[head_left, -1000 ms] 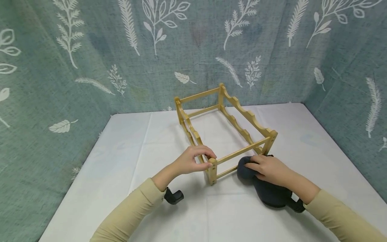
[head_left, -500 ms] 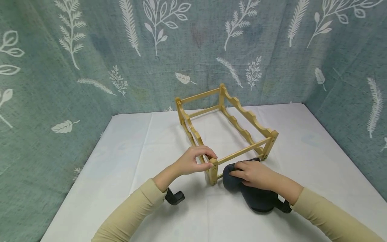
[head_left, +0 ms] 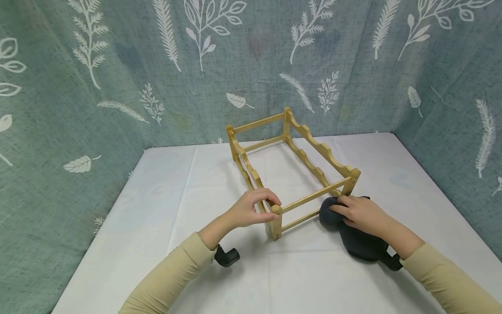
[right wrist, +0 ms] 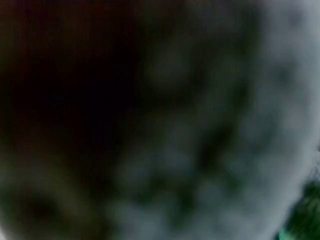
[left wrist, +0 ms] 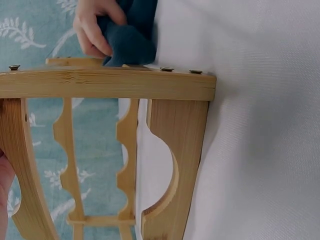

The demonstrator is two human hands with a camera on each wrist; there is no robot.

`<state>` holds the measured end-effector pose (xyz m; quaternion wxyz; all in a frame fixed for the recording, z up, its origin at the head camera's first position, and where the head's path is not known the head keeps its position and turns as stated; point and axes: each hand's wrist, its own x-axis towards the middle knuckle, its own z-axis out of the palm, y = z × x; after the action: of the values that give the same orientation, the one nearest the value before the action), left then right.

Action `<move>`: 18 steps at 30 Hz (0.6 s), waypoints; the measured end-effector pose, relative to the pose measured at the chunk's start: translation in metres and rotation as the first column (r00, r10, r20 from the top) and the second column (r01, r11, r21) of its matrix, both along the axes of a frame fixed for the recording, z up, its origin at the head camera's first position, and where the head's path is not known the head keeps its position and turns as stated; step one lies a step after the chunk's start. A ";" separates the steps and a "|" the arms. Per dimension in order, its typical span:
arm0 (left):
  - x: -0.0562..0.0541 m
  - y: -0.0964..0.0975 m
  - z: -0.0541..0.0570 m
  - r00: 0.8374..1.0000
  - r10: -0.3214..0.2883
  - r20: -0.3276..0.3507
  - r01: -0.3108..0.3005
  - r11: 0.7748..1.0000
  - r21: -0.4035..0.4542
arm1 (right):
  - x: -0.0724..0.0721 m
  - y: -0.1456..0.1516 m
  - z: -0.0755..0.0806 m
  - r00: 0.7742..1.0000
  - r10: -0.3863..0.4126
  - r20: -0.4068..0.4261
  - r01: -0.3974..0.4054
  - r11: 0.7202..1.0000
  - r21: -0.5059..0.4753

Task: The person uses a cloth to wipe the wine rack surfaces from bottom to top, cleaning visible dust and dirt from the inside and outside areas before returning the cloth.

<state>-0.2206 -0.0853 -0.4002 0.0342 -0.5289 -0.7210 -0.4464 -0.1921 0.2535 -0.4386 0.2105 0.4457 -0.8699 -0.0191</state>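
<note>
A light wooden rack point(head_left: 325, 152) with scalloped side rails stands on the white cloth. At its near left corner post, my left hand point(head_left: 251, 208) holds the rack between thumb and fingers; part of its thumb shows at the left edge of the left wrist view. My right hand point(head_left: 362, 213) grips a bunched dark navy cloth point(head_left: 362, 246) by the rack's near right corner, against the lower front rail. In the left wrist view the navy cloth point(left wrist: 131, 45) sits just beyond the end frame. A dark blur fills most of the right wrist view.
White cloth point(head_left: 188, 174) covers the table. Green-grey fabric with white leaf prints point(head_left: 259, 52) hangs behind it and at both sides. A black wrist camera mount point(head_left: 226, 256) juts out under the left sleeve.
My right hand moved the navy cloth left along the lower front rail, then back right to the near right corner. The left hand and the rack have stayed in place.
</note>
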 end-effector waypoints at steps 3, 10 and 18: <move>0.000 0.000 -0.001 1.000 0.001 0.001 -0.001 1.000 -0.001 | 0.000 0.005 -0.001 1.000 -0.010 0.003 0.010 1.000 -0.012; 0.001 -0.001 0.001 1.000 0.007 0.004 -0.007 1.000 -0.012 | 0.002 0.003 0.008 0.998 0.005 0.066 -0.004 1.000 -0.028; 0.001 0.000 0.001 1.000 0.019 0.003 -0.019 0.999 -0.030 | 0.007 0.013 0.044 0.994 0.099 0.052 -0.093 0.990 -0.105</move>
<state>-0.2197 -0.0855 -0.3989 0.0293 -0.5220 -0.7326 -0.4359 -0.1846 0.2666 -0.3947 0.2088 0.4759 -0.8529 0.0487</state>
